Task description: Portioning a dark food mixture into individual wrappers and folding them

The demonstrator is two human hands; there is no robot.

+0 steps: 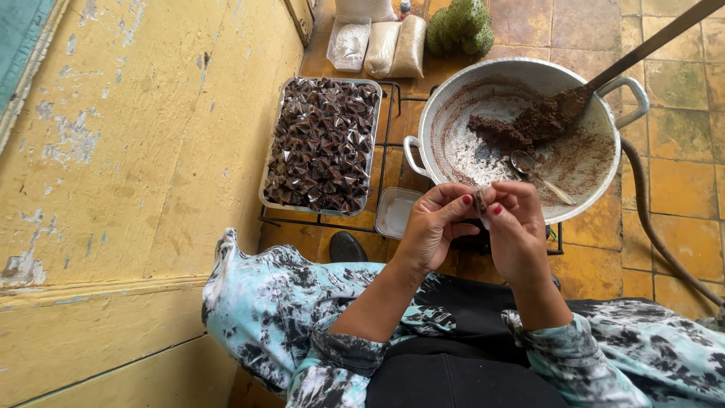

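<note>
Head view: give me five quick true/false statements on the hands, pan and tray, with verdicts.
1. Both hands pinch one small dark piece between their fingers. True: left hand and right hand meet on the small piece.
2. The tray is empty. False: the tray is packed with dark folded wraps.
3. A spoon lies inside the pan. True: spoon, pan.
4. The pan holds clear water. False: it holds a brown paste.
5. The long ladle lies on the floor. False: the ladle rests in the pan, its handle over the rim.
</note>
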